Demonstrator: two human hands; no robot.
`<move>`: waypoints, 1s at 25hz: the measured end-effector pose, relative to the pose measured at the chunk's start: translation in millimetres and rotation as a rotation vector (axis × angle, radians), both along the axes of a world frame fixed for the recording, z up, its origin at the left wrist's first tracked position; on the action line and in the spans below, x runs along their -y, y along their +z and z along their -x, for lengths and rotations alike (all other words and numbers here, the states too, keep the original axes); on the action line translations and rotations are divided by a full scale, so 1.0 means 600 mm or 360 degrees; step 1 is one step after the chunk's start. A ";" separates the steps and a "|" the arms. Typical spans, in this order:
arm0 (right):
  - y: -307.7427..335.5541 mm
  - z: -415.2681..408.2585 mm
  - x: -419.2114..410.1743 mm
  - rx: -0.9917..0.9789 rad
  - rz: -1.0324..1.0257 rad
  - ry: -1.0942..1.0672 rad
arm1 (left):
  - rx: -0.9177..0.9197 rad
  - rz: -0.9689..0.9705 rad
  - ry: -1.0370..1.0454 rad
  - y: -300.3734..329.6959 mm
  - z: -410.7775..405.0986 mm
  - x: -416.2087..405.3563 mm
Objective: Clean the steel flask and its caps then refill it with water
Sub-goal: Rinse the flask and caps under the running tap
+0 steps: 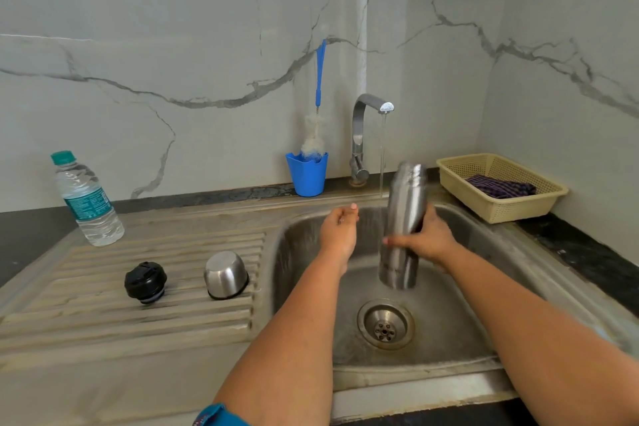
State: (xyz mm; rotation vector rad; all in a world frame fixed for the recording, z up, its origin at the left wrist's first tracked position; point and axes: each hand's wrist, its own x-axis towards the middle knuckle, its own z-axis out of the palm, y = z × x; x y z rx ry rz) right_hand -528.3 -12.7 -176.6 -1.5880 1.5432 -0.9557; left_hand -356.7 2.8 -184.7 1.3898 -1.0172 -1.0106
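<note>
Flask (pixel 403 218) held over the sink (pixel 466 332), tap (pixel 366 107) running.

Right hand (pixel 427 239) grips the flask mid-body, fingers wrapped round it, flask near upright and tilted slightly, mouth up — motion-blurred, just right of the water stream. Left hand (pixel 340 228) hovers apart from the flask above the basin, holding nothing; fingers loosely curled. Black stopper (pixel 145 282) and steel cup cap (pixel 226 275), mouth down, sit side by side on the drainboard (pixel 86 315). Water bottle (pixel 86 199) stands at the back left. Brush (pixel 316 135) stands in a blue cup (pixel 307 176) beside the tap — basket (pixel 501 207) with a cloth (pixel 499 187) at right.
</note>
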 end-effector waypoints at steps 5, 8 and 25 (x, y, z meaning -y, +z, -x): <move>0.007 0.028 -0.018 0.0407 -0.0738 0.0328 | -0.0062 -0.0280 -0.0239 -0.002 0.012 -0.006; 0.032 0.046 -0.029 0.0680 -0.0966 0.0521 | -0.0362 -0.0514 -0.0426 0.008 0.029 -0.009; -0.010 0.028 -0.004 0.0124 -0.0867 0.0468 | -0.0424 -0.0664 -0.0550 0.006 0.049 -0.003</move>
